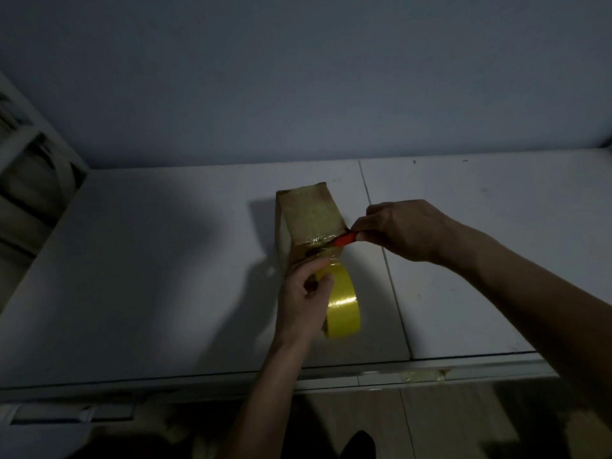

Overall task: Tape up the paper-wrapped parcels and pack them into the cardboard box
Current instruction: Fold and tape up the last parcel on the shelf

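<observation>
A brown paper-wrapped parcel [308,217] stands upright on the white table [149,276], with shiny tape across its top face. My left hand [304,299] grips a yellow tape roll [341,303] just below the parcel's near edge; a strip of tape runs from the roll up onto the parcel. My right hand [404,230] pinches a small orange cutter [346,240] whose tip touches the tape at the parcel's near right corner. No cardboard box is in view.
The table meets a grey wall at the back. A seam [381,246] runs down the tabletop just right of the parcel. Shelving [29,167] stands at the far left. Scraps of tape [424,376] stick to the table's front edge.
</observation>
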